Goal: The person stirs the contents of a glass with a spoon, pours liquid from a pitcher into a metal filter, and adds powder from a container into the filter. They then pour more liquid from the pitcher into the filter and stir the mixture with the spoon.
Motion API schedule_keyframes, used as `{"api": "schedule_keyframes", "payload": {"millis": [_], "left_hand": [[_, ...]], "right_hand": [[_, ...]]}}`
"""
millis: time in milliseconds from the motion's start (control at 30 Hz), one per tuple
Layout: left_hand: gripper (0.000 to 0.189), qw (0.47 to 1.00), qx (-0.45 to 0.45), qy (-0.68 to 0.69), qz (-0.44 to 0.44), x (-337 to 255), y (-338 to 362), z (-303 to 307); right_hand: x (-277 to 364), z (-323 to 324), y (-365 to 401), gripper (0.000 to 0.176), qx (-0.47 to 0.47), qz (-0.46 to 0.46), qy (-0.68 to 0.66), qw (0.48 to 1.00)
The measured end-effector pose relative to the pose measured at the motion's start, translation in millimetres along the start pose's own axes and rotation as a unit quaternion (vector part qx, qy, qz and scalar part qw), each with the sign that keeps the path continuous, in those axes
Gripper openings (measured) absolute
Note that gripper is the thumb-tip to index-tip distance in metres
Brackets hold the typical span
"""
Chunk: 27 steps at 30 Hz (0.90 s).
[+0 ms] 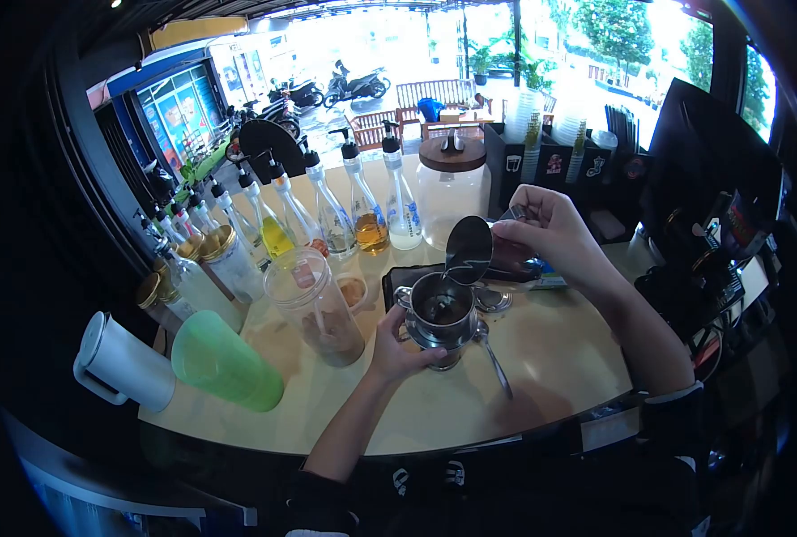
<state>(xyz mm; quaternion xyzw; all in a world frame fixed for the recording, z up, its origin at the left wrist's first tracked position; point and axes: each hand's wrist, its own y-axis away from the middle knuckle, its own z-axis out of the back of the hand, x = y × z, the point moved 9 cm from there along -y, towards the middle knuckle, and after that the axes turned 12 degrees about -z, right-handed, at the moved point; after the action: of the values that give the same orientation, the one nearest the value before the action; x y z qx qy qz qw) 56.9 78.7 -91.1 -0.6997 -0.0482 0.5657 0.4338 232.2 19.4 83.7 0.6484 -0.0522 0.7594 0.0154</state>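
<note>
My right hand (541, 224) is closed on the handle of a shiny metal pitcher (516, 261), tipped so its dark mouth faces me. The pitcher's lip hangs right over a metal drip coffee filter (443, 309), and a thin stream seems to run into it. Dark liquid shows inside the filter. My left hand (396, 353) curls around the filter's lower left side, thumb along its base. What stands under the filter is mostly hidden. A spoon (495, 358) lies just right of it, beside a small metal lid (492, 300). Behind is a black tray (396, 286).
A clear jar of brown powder (318, 313), a green tumbler (228, 362) and a white jug (121, 362) stand left. Several pump bottles (367, 210) line the back, by a wood-lidded glass jar (454, 192). A black cup holder (541, 157) stands behind my right hand.
</note>
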Motion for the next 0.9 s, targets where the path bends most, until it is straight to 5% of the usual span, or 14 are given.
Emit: {"api": "schedule_keyframes", "payload": {"millis": [900], "left_hand": [[0.086,1.0,0.003,-0.008,-0.002,-0.5,-0.7,0.7]], "right_hand": [[-0.1,2.9,-4.8,0.022,-0.011,0.011,0.007,1.0]]}}
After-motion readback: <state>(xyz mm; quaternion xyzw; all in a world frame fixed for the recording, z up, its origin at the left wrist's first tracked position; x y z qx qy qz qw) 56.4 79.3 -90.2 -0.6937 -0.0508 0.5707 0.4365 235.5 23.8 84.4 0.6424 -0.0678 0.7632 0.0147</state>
